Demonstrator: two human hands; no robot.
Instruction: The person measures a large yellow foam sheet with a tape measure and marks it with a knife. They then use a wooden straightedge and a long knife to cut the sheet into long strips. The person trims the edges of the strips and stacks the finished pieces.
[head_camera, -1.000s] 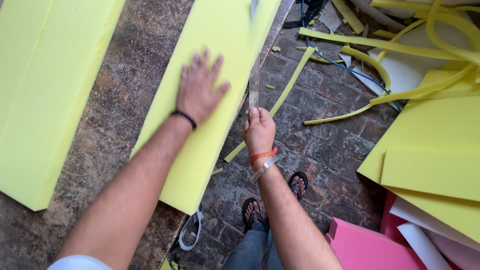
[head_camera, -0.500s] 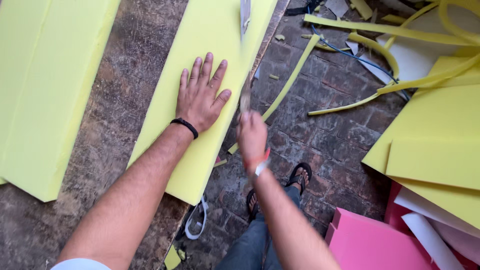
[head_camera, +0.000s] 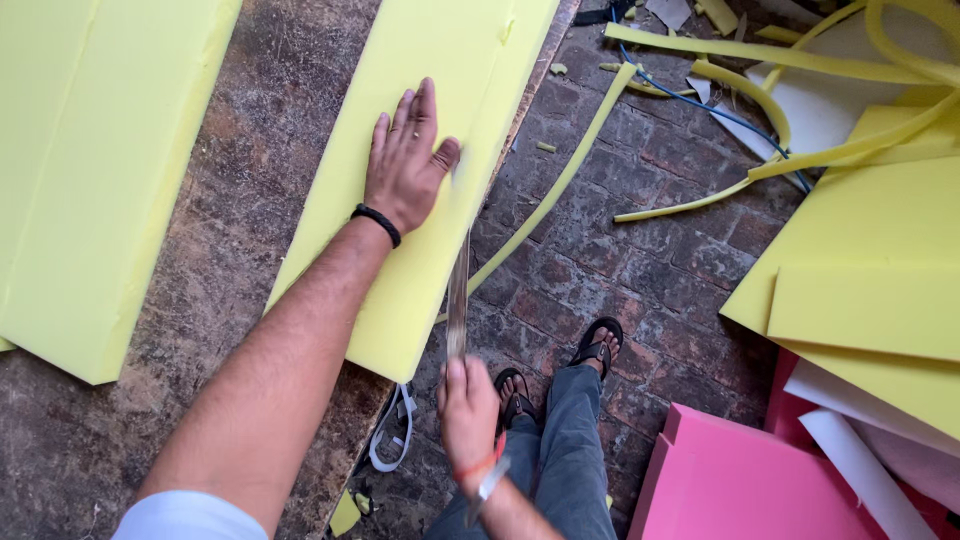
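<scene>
The foam slab (head_camera: 440, 140) lies on the worn table (head_camera: 230, 260) with its long axis running away from the person, tilted a little to the right, and its right edge overhangs the table edge above the brick floor (head_camera: 640, 250). The left hand (head_camera: 405, 165) lies flat and spread on top of the slab, thumb out toward that right edge, pressing it down. The right hand (head_camera: 468, 415) is nearer the body, below the slab's near end, clenched around the handle of a long blade (head_camera: 458, 290). The blade points away from the person, almost parallel to the slab's long axis, and stands at the right edge just beside the left thumb. A cut-off strip (head_camera: 560, 180) hangs beside that edge. A second slab (head_camera: 90, 170) lies well apart to the left.
</scene>
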